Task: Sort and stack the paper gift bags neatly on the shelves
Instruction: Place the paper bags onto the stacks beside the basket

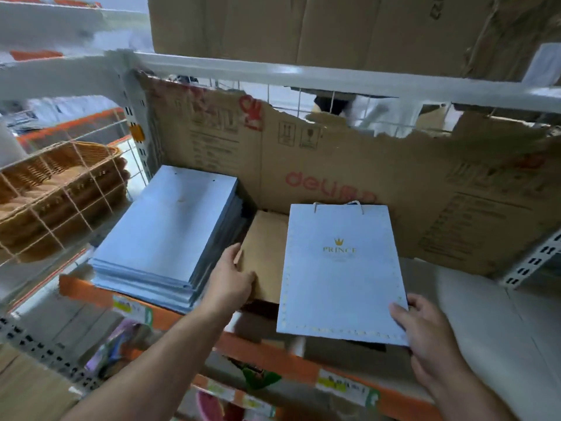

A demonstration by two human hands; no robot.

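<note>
A pale blue gift bag (341, 275) with a gold crown and "PRINCE" print lies flat on a low pile, rope handles toward the back. My right hand (425, 338) grips its near right corner, thumb on top. A tall stack of pale blue bags (170, 235) sits face down on the left of the shelf (473, 302). Between them lies a brown paper bag (267, 253). My left hand (232, 279) holds the brown bag's left edge, right beside the stack.
Torn brown cardboard (364, 177) lines the back of the shelf, and boxes (303, 25) fill the shelf above. A wicker basket (54, 183) sits behind wire mesh at left. The orange shelf lip (273, 354) carries price labels. The right part of the shelf is bare white.
</note>
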